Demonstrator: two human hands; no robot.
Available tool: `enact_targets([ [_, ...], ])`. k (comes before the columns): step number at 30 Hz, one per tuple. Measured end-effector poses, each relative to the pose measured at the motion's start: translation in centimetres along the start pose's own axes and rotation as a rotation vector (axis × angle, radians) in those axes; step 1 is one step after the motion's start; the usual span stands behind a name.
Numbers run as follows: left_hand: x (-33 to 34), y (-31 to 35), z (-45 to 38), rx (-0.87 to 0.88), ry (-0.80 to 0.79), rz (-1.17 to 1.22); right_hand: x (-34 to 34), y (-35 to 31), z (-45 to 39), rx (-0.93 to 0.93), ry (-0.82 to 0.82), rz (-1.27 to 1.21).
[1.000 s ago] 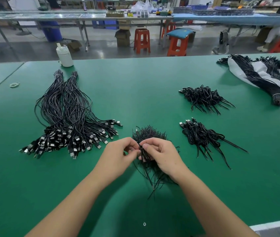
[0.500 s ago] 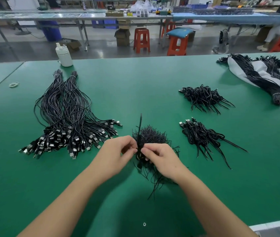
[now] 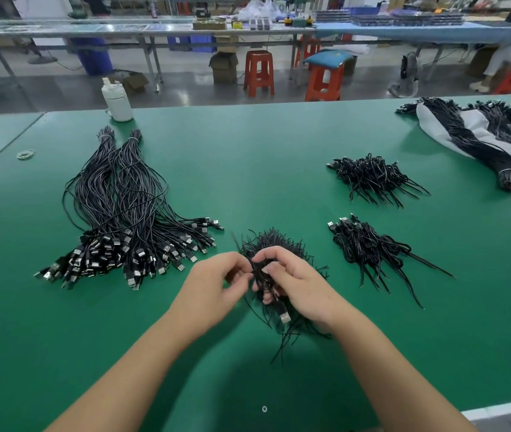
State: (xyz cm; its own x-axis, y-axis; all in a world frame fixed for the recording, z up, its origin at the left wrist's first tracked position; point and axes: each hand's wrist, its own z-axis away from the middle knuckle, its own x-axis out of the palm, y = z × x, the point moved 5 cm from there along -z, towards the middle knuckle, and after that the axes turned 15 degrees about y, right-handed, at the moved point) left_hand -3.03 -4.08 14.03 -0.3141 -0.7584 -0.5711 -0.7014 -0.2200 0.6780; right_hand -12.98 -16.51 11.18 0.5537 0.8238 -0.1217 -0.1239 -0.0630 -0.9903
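Grip: R hand [image 3: 298, 285] fingers curled round coiled cable [image 3: 263, 272], plug [image 3: 284, 316] hanging below; L hand [image 3: 216, 288] pinches coil's edge, whether tie or wire can't tell.
Location: coil held just over tie heap [image 3: 274, 240], 6 o'clock on table [image 3: 248, 151].
Done: far heap [image 3: 369, 177] at 1 o'clock of hands, near heap [image 3: 363, 244] at 3.
Left: loose cables [image 3: 123, 213], 10 o'clock; est. under half done.
Obstructions: none near; bottle [image 3: 117, 101] 11 o'clock, bagged bundles [image 3: 472, 138] 2 o'clock, well apart.

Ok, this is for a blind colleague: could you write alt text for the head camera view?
The left hand and right hand hold a coiled black cable over a pile of ties on a green table. Cable bundles lie left, coiled heaps right.
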Motion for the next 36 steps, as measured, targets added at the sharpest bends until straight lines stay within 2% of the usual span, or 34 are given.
enact_targets([
  [3,0.1,-1.0,-0.3,-0.252,-0.015,0.152,0.1,-0.4,0.1,-0.007,-0.065,-0.024],
  [5,0.3,-1.2,-0.4,-0.333,-0.048,0.248,0.1,-0.5,-0.1,-0.019,-0.048,-0.024],
  [9,0.5,-0.6,-0.2,-0.334,-0.031,0.26,-0.9,-1.0,-0.8,-0.155,0.14,0.093],
  [11,0.6,-0.2,0.0,-0.315,-0.005,0.235,-1.3,-0.8,-0.9,-0.151,0.178,0.12],
  [14,0.4,0.5,0.0,-0.171,0.025,0.105,-1.5,-0.4,-0.9,-0.141,0.151,0.19],
  [17,0.4,1.9,0.2,0.169,0.044,-0.087,-1.3,-0.4,-0.8,-0.132,0.134,0.187],
  [20,1.4,2.1,0.9,0.567,0.042,-0.274,-1.2,0.4,-0.7,-0.014,0.106,0.113],
  [23,2.2,1.4,1.8,0.738,0.09,-0.3,-1.3,1.4,-0.5,0.088,0.066,0.026],
  [27,3.0,0.9,2.0,0.787,0.153,-0.273,-1.4,2.2,-0.6,0.195,0.042,-0.046],
  [32,4.2,-1.0,1.7,0.719,0.24,-0.282,-2.3,2.4,-0.4,0.249,-0.039,-0.1],
  [34,4.4,-3.1,1.3,0.655,0.235,-0.325,-4.1,2.6,-1.0,0.27,0.039,-0.071],
  [36,4.2,-6.2,0.7,0.532,0.184,-0.406,-6.9,2.7,-1.9,0.274,0.17,0.073],
])
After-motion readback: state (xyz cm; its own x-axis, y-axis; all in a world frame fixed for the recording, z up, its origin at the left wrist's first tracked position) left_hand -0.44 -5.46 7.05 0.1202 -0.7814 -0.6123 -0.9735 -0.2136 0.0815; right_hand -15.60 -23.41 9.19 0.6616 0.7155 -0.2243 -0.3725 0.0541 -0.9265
